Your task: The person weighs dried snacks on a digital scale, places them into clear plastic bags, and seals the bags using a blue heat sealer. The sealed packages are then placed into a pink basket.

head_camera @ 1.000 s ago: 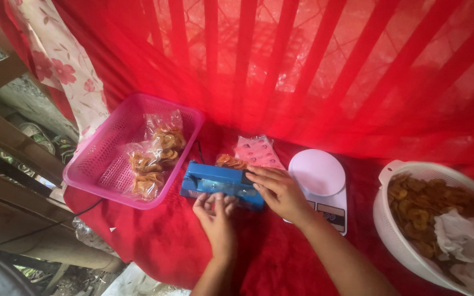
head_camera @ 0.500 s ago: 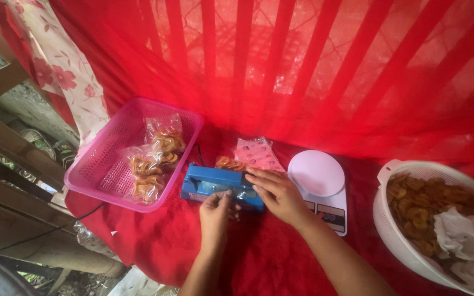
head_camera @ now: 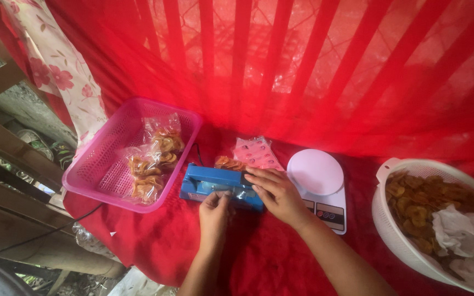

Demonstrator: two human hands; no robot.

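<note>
Figure: sealing a snack bag at a table draped in red cloth (head_camera: 154,246). A blue heat sealer (head_camera: 215,185) sits near the middle of the table, just right of a pink basket (head_camera: 100,164) that holds sealed clear packets of chips (head_camera: 152,159). A clear bag of chips (head_camera: 229,163) lies behind the sealer, its mouth under the bar as far as can be seen.

Right hand (head_camera: 278,193): laid palm-down over the right end of the sealer's arm, fingers extended and together, pressing flat, not curled round anything. The forearm runs in from the lower right.

Left hand (head_camera: 215,211): at the sealer's near edge, fingers bent and pinched on what appears to be the bag's clear edge; the film itself is hard to make out. The wrist is straight, the forearm rising from the bottom of the view.

Good practice, as a judgement: keep the film taut and flat across the bar, press evenly along the arm, and keep fingertips clear of the heated strip.

Also present: a pink packet (head_camera: 256,153) behind the sealer, a white kitchen scale (head_camera: 319,181) touching the right wrist's side, and a white colander (head_camera: 396,230) of loose chips with crumpled plastic, well apart at right.
</note>
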